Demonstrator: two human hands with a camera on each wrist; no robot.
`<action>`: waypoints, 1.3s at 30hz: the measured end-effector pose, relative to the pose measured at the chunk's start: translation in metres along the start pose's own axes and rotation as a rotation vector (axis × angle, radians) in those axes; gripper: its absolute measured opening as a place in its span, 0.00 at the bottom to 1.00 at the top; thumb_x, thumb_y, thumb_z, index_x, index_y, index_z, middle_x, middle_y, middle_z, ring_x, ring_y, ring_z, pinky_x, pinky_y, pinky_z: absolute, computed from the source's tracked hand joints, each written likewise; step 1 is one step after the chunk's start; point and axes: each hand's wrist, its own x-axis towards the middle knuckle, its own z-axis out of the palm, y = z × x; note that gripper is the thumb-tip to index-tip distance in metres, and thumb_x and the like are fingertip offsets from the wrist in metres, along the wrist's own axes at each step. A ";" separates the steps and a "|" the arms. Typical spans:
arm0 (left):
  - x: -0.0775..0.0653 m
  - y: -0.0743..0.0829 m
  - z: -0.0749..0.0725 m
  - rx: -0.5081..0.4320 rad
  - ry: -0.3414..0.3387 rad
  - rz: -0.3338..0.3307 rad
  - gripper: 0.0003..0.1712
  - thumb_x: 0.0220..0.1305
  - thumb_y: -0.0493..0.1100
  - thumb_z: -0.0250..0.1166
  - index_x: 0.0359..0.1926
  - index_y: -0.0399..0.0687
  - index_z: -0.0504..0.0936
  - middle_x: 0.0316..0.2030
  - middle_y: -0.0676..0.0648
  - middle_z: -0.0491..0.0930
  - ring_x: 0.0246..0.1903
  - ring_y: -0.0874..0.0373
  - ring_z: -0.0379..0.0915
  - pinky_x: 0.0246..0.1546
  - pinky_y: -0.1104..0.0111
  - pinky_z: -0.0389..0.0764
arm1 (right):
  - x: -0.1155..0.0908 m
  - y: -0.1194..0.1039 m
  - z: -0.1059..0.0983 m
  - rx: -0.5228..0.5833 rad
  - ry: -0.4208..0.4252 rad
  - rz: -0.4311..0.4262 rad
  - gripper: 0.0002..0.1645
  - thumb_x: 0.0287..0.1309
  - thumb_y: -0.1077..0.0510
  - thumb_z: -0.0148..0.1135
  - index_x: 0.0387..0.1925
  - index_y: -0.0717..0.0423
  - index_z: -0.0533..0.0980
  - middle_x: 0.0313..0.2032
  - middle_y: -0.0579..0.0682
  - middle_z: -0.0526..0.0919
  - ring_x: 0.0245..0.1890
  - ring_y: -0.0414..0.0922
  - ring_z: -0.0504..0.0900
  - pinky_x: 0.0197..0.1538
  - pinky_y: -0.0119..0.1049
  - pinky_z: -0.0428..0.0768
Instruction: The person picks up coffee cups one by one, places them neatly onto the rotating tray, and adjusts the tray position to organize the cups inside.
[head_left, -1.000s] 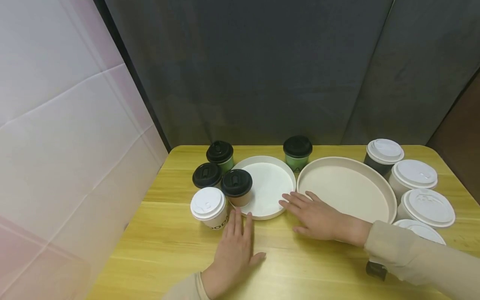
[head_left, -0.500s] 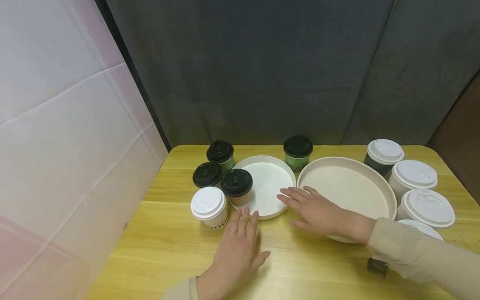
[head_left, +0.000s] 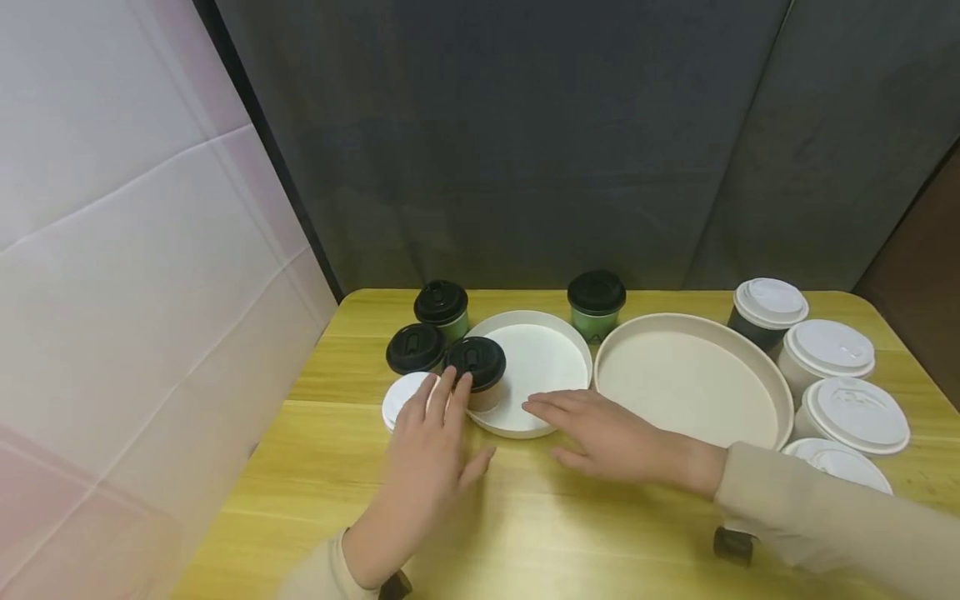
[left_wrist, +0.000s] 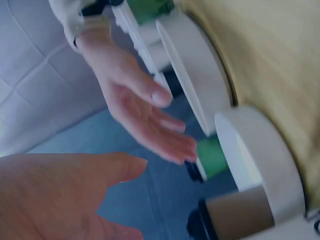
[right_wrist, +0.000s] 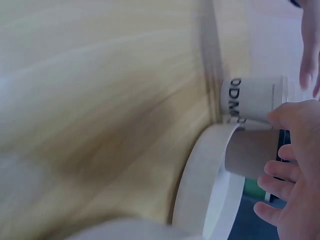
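Note:
My left hand (head_left: 427, 454) hovers at the left, fingers extended over the white-lidded paper cup (head_left: 402, 397) and overlapping the black-lidded brown cup (head_left: 486, 397). That brown cup stands upright inside the left edge of the round white tray (head_left: 536, 430). Fingers spread, my right hand (head_left: 611, 433) extends over the front right rim of this tray. Neither hand holds anything. In the left wrist view the left hand (left_wrist: 60, 195) appears near the brown cup (left_wrist: 240, 212), its thumb apart from the fingers. The right wrist view has my right hand (right_wrist: 300, 175) overlapping the brown cup's lid.
A larger cream tray (head_left: 693, 383) lies right of the white one. Black-lidded cups (head_left: 416, 348) stand at the left, and a green one (head_left: 595, 323) stands behind the trays. Several white-lidded cups (head_left: 855, 414) line the right side. A dark curtain (head_left: 525, 150) hangs behind.
My left hand has moved left and forward, from the table in front of the cups to over the white-lidded one. The right hand has shifted left over the white tray. The cups stay put.

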 end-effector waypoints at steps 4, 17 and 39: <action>0.006 -0.015 -0.001 0.022 0.020 -0.049 0.52 0.50 0.61 0.75 0.69 0.38 0.67 0.65 0.33 0.71 0.64 0.34 0.69 0.60 0.46 0.76 | 0.009 -0.012 0.006 0.143 -0.020 0.039 0.35 0.65 0.51 0.60 0.71 0.54 0.65 0.69 0.53 0.72 0.69 0.51 0.71 0.70 0.51 0.71; 0.012 -0.038 0.002 0.021 -0.054 -0.179 0.50 0.53 0.60 0.73 0.68 0.34 0.67 0.62 0.29 0.74 0.58 0.28 0.72 0.52 0.41 0.79 | 0.048 -0.036 0.029 0.517 -0.040 0.136 0.37 0.69 0.50 0.56 0.74 0.57 0.59 0.71 0.52 0.68 0.68 0.49 0.73 0.72 0.48 0.69; 0.010 -0.045 0.009 0.041 -0.052 -0.214 0.48 0.51 0.60 0.74 0.65 0.35 0.70 0.53 0.31 0.80 0.41 0.37 0.82 0.32 0.50 0.84 | 0.076 -0.042 0.060 0.678 -0.015 0.265 0.40 0.65 0.51 0.58 0.74 0.58 0.58 0.69 0.60 0.70 0.67 0.53 0.74 0.72 0.49 0.70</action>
